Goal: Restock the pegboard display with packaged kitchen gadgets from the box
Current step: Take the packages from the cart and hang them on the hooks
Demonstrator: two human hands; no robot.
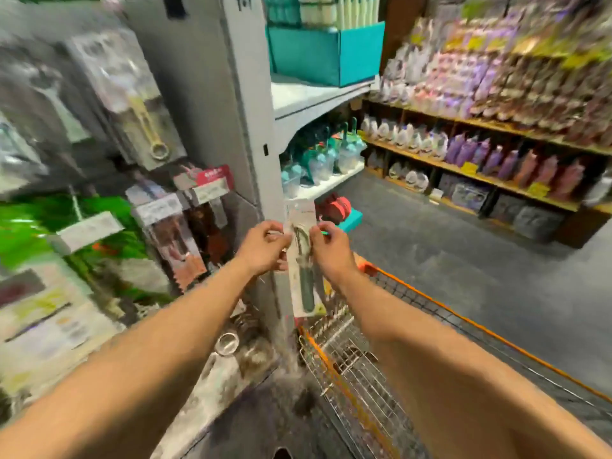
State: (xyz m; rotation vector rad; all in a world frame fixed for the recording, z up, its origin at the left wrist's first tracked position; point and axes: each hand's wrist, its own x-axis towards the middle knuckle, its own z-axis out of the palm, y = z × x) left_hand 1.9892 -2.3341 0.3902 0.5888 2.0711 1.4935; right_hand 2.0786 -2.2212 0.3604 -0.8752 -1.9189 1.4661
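Both forearms reach out from the bottom of the view and meet at one pack. On the left, the left hand (265, 248) has its fingers curled in, pinching the left edge of the packaged peeler (304, 279). The peeler is a white card with a dark green handle, held upright in front of the grey post (261, 144). The right hand (328, 248) pinches the opposite edge between thumb and fingertips. The pack is thus carried in the air between the two hands, not yet on any hook.

To hang it well, I judge the card should turn left toward the pegboard display (185, 94). It should stay flat and upright, with its top hole lined up on a free peg before sliding on. One hand should keep hold until the card sits fully back. The card's hole is too blurred to make out, and so is any free peg.

Around it, from the left, blurred hanging packs crowd the board: a yellow-tool pack (132, 94) high up and red-topped packs (212, 183) lower, near the left hand. These could snag the card's edge. The post stands between the pack and the board's right side. To the right an orange wire cart (430, 306) sits close under the right forearm. The box is not clearly visible. Well beyond the cart, wooden shelves (480, 167) hold bottles.
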